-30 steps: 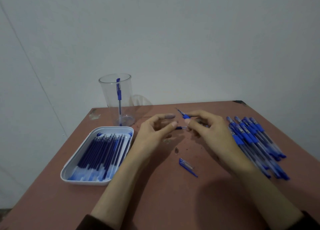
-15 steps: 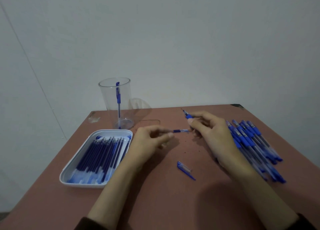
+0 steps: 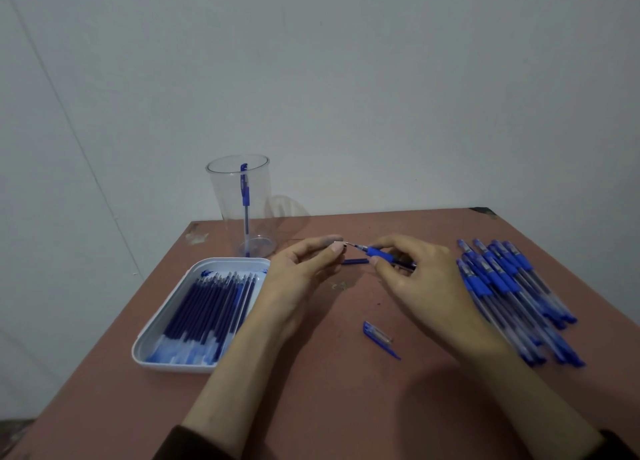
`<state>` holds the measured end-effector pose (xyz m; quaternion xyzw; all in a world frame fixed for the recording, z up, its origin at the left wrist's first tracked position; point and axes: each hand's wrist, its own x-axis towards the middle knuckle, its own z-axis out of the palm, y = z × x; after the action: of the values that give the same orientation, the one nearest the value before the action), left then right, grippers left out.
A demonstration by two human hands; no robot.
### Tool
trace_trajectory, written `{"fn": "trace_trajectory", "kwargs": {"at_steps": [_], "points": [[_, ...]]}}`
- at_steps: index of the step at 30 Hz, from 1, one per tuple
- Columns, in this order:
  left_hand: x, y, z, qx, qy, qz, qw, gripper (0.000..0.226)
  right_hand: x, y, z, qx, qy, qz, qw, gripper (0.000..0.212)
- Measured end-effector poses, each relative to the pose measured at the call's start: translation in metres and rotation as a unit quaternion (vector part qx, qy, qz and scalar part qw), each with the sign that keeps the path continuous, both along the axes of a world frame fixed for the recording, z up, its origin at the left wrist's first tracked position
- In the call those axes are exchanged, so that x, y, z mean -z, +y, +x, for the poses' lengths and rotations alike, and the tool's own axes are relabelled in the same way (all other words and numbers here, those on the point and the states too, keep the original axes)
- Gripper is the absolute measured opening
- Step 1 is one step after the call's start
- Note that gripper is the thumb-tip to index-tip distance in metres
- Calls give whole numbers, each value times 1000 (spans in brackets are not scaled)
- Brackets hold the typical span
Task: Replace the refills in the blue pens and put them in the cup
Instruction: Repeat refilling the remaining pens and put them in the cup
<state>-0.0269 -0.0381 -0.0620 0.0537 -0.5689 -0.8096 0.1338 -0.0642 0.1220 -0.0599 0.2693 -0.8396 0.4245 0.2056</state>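
We are gripping a blue pen (image 3: 379, 253) in our right hand (image 3: 426, 281) while our left hand (image 3: 299, 276) is pinching its tip, above the tabletop (image 3: 346, 407), right of the refill tray (image 3: 228, 261).

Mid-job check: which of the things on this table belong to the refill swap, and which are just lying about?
Job: pen gripped by right hand, left hand pinching its tip; refill between them; pen cap; refill tray; pen pile; cup holding one blue pen.
Lying about: only a pale smear on the table.
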Motion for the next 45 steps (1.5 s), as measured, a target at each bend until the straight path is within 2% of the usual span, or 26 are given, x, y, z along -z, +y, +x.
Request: {"fn": "trace_trajectory", "kwargs": {"at_steps": [5,11,15,19,23,25,28,33,37,42,45], "points": [[0,-1,-1,1,7,20,1000,13,-2,1,1,8,7,-9,1000,13],[2,5,1,24,11,-29,999,10,2,-2,1,-4,38,22,999,15],[2,5,1,15,28,-54,998,15,1,-4,3,-34,-23,-33,999,12],[-2,6,1,35,65,-32,997,29,1,-8,6,-83,-101,-83,988,18],[-3,10,1,31,70,7,997,26,-3,-10,10,-131,-167,-133,968,12],[0,9,-1,13,56,-11,998,21,-6,-9,9,-144,-190,-170,956,12],[3,8,-2,18,42,-56,997,15,-6,-8,8,-138,-191,-183,954,11],[3,15,1,63,44,-13,997,30,-6,-10,11,-154,-193,-166,955,14],[4,8,-1,21,32,-55,998,23,-6,-7,7,-151,-204,-186,949,13],[4,9,-1,24,38,-74,996,25,-4,-9,8,-138,-183,-164,959,13],[4,8,-1,25,45,-75,996,20,-6,-9,10,-165,-224,-190,942,13]]}}
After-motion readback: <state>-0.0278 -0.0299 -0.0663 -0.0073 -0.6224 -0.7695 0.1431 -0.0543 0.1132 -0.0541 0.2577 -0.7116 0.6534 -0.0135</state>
